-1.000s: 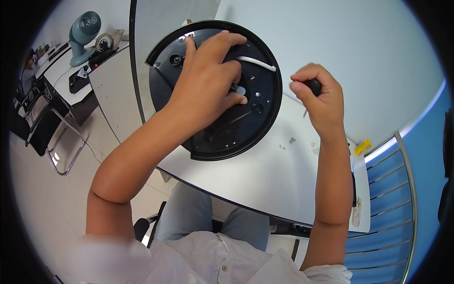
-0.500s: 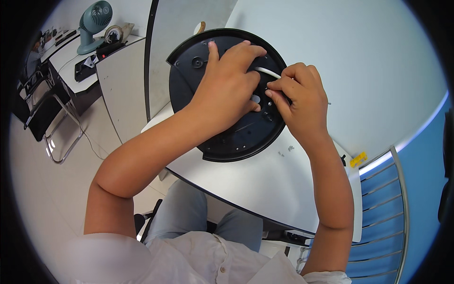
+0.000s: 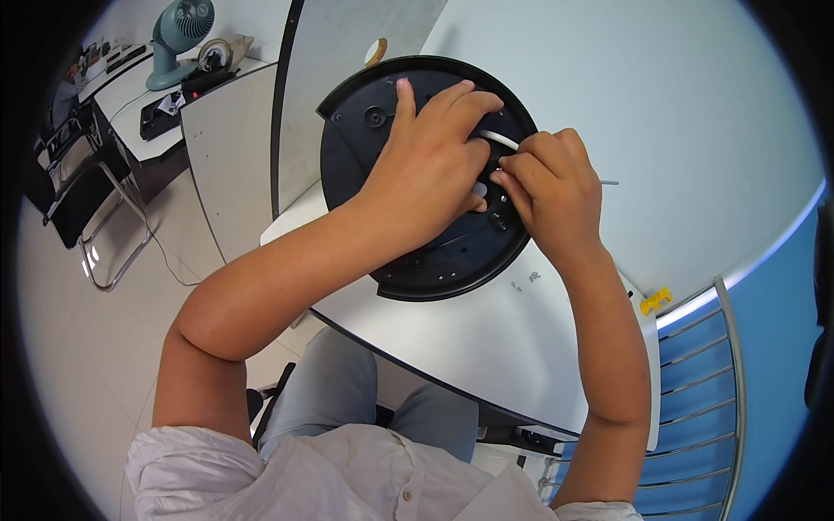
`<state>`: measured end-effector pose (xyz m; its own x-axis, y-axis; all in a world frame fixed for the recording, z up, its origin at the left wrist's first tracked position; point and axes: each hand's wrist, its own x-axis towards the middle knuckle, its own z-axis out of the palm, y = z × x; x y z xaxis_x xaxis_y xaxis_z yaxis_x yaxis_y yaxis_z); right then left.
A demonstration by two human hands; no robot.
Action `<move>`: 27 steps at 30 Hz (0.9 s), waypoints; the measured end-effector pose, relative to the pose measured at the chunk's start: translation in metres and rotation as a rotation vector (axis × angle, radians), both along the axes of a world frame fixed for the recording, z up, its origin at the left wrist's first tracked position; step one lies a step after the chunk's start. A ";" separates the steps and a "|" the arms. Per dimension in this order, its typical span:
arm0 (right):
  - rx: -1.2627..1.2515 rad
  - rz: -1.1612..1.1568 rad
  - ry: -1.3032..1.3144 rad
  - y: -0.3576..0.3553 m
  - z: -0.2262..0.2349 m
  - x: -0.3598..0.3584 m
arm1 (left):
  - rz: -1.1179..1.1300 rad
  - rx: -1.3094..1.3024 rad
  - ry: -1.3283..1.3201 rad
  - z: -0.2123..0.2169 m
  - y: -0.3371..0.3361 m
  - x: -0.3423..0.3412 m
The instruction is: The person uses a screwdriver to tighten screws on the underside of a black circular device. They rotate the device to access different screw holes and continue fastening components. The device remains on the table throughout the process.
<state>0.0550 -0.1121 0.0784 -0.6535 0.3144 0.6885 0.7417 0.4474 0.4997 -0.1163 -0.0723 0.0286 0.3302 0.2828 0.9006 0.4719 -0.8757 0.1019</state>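
A round black plastic base (image 3: 417, 260), shaped like a shallow dish with a cut-out at its left side, is held tilted over the white table. My left hand (image 3: 426, 165) is spread across its inner face, fingers bent against it and thumb near a pale round hole. A white cable (image 3: 499, 139) runs over the base beside my right hand. My right hand (image 3: 556, 187) is closed in a pinch at the base's right part, close to small screws. Out of the far side of this hand sticks a thin metal rod (image 3: 610, 182); its other end is hidden by the fingers.
Small metal screws (image 3: 526, 282) lie on the white table (image 3: 486, 347). A yellow object (image 3: 656, 300) sits at the table's right edge, near a metal railing (image 3: 734, 373). A grey partition (image 3: 339, 95) stands behind. Farther left are a green fan (image 3: 182, 35) and a black chair (image 3: 87, 195).
The view has shifted slightly, so the base and both hands appear a little farther right and lower. More of the thin rod shows beyond my right hand. Both hands keep their places on the base.
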 end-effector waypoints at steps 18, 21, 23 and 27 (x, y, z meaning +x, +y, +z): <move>0.031 -0.156 -0.027 -0.010 -0.004 -0.011 | 0.018 -0.001 -0.001 -0.001 -0.001 0.000; 0.065 -0.174 -0.013 -0.010 -0.005 -0.013 | 0.023 -0.004 -0.005 -0.001 -0.001 0.000; 0.062 -0.188 -0.012 -0.012 -0.005 -0.013 | 0.026 -0.010 -0.005 -0.001 -0.001 0.000; 0.065 -0.176 -0.014 -0.012 -0.008 -0.012 | 0.029 0.003 -0.006 -0.001 -0.001 -0.001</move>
<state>0.0427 -0.1238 0.0706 -0.6023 0.3798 0.7022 0.7983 0.2780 0.5343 -0.1168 -0.0735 0.0273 0.3166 0.2897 0.9032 0.4965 -0.8620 0.1025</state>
